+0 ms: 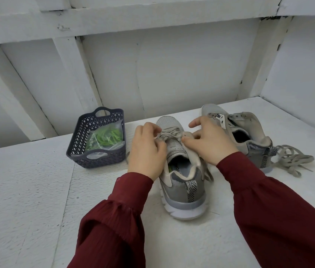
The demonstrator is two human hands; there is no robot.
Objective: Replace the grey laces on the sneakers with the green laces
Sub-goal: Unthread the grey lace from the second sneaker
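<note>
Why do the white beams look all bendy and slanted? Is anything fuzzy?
Head view: the wide-angle lens bows and slants the white beams; light is soft and even, no glare; the left hand and right hand on the grey lace look slightly smeared.

The work surface [27, 190] is a white board with a rough, grainy texture, and a thin seam runs through its left part. Behind it stands a white painted wall [181, 74] of flat panels. Thick white beams [152, 22] frame the panels, one horizontal above and others slanting down. The paint is chipped at some joints. The light is soft and even.
</note>
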